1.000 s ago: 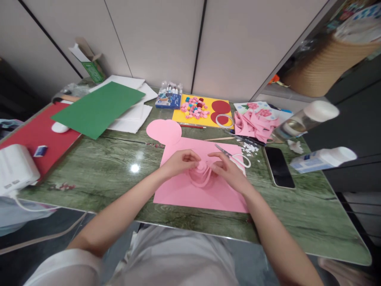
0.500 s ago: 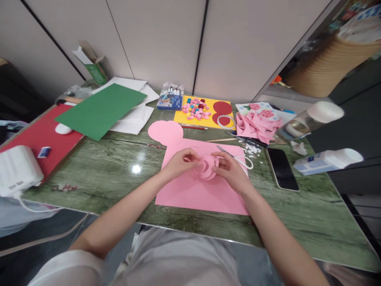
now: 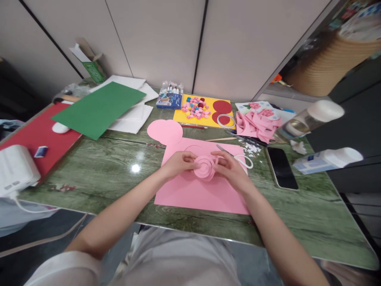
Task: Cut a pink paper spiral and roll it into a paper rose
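A pink paper spiral [image 3: 204, 167], its rings lying one inside another, is held between both hands above a pink paper sheet [image 3: 199, 194]. My left hand [image 3: 177, 163] pinches the spiral's left edge with thumb and fingers. On the opposite side, my right hand [image 3: 230, 169] grips its right edge in the same way. White-handled scissors [image 3: 244, 161] lie just beyond the right hand, their blades partly over the sheet. Two pink paper circles [image 3: 166, 132] overlap at the sheet's upper left corner.
Behind the sheet, a yellow sheet [image 3: 185, 122] carries pompoms [image 3: 196, 108], red circles [image 3: 222, 106] and a tape roll [image 3: 226, 121]. Pink scraps [image 3: 257, 125], a phone [image 3: 281, 167] and two bottles stand or lie to the right. Green paper [image 3: 99, 109] and a white power adapter [image 3: 19, 169] are leftward.
The spiral has turned flatter toward me, so its coiled rings now show face-on. Both hands keep their hold and have hardly shifted.
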{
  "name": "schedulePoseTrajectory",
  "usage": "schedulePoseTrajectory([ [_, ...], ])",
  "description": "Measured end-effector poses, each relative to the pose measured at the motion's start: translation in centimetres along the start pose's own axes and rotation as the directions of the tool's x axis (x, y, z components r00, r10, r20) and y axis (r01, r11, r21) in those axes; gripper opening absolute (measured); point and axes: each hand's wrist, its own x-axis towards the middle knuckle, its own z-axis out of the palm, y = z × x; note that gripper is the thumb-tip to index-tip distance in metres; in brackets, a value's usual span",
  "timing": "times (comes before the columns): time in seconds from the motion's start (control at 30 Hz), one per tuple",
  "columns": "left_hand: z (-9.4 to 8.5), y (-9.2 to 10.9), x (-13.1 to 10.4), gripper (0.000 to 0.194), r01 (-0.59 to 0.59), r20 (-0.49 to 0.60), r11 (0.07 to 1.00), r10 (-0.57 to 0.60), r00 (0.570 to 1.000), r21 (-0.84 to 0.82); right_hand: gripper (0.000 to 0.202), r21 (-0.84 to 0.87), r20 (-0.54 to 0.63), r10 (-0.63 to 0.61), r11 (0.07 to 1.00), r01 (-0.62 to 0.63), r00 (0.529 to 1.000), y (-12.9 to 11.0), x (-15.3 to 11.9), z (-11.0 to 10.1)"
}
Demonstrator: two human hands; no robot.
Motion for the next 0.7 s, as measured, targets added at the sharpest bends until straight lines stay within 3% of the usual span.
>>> schedulePoseTrajectory([
  [0.2, 1.0, 0.1, 0.0, 0.029, -0.018, -0.056, 0.99, 0.027, 0.998, 0.14, 0.037, -0.093, -0.056, -0.015, 0.996, 0.01, 0.998, 0.2, -0.1, 0.4],
  [0.3, 1.3, 0.2, -0.1, 0.028, -0.011, -0.06, 0.991, 0.019, 0.998, 0.131, 0.036, -0.097, -0.055, -0.013, 0.995, 0.008, 0.998, 0.3, -0.2, 0.1],
  [0.43, 1.0, 0.0, 0.1, 0.029, -0.003, -0.079, 1.0, 0.003, 0.997, 0.002, 0.031, -0.017, -0.018, 0.045, 0.999, -0.046, 0.999, 0.0, -0.3, -0.4],
  [0.53, 0.7, -0.3, 0.3, 0.029, 0.008, -0.093, 0.981, -0.026, 0.995, -0.194, 0.03, -0.037, -0.009, 0.052, 0.998, -0.052, 0.999, -0.3, -0.3, -0.7],
  [0.7, 0.6, -0.4, 0.5, 0.033, 0.073, -0.058, 0.916, -0.104, 0.993, -0.394, 0.032, -0.362, -0.101, -0.202, 0.919, 0.153, 0.974, -0.3, -0.4, -0.5],
])
